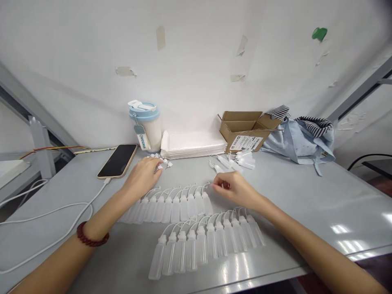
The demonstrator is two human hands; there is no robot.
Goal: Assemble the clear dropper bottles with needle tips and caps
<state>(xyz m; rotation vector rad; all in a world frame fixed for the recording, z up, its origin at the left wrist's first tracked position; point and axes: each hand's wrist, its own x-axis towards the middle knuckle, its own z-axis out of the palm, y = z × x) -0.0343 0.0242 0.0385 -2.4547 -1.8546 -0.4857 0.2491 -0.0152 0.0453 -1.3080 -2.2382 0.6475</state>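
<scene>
My left hand reaches over a small pile of white caps, its thumb and forefinger slightly apart. My right hand is curled, thumb and forefinger brought together beside the bent spout at the right end of the back row; whatever they may pinch is hidden. Two rows of translucent squeeze bottles with thin curved spouts lie on the table, a back row partly behind my left forearm and a front row. Several loose bottles lie beyond my right hand.
A phone with a white charging cable lies at left. Along the wall stand a blue-lidded cup, a stack of white envelopes, an open cardboard box and a light-blue cloth bag. The grey table has its edge nearest me.
</scene>
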